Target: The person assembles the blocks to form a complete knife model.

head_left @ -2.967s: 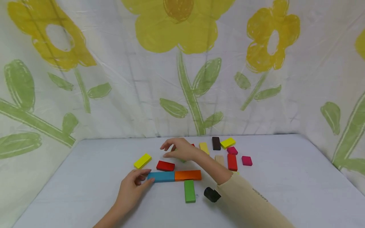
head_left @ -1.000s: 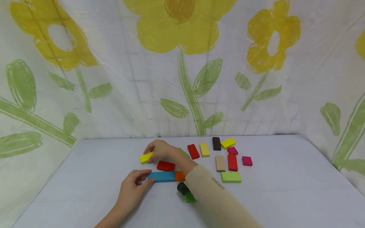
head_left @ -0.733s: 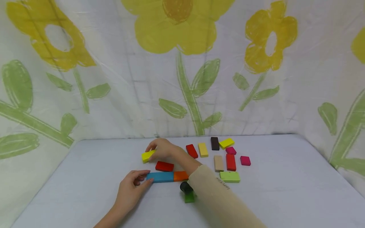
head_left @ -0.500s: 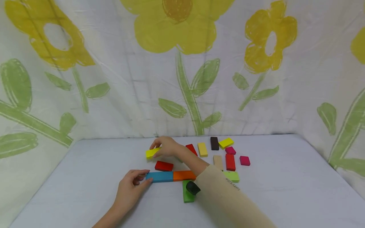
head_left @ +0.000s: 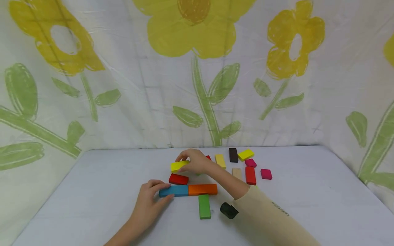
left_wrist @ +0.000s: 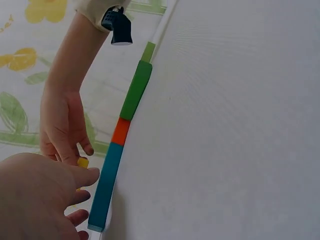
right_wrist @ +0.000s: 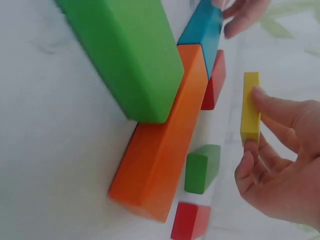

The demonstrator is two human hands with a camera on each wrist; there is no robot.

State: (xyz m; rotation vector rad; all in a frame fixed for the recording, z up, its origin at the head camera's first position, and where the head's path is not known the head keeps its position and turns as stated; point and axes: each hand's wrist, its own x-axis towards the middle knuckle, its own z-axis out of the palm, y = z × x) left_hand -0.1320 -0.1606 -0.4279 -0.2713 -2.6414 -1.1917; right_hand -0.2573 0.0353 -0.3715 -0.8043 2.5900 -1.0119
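Observation:
Clear of the table, my right hand (head_left: 197, 162) pinches a yellow block (head_left: 178, 166) between thumb and fingers. In the right wrist view that yellow block (right_wrist: 250, 107) is held by its edges. My left hand (head_left: 150, 201) has index finger and thumb on either side of the left part of a blue block (head_left: 182, 190). End to end with the blue block lies an orange block (head_left: 202, 189). A green block (head_left: 204, 206) extends toward me from the orange one's near side. Just behind the blue block is a red block (head_left: 178, 179), below the yellow one.
Several more blocks lie at the back right: dark brown (head_left: 233, 155), yellow (head_left: 246, 154), pale yellow (head_left: 220, 160), tan (head_left: 236, 172), red (head_left: 250, 175) and two pink pieces, one farther right (head_left: 266, 174). A flowered cloth (head_left: 138, 85) hangs behind the white table (head_left: 77, 205).
My right hand has taken the yellow block from the left and carried it rightward, over behind the red block. My left hand has shifted slightly right along the blue block.

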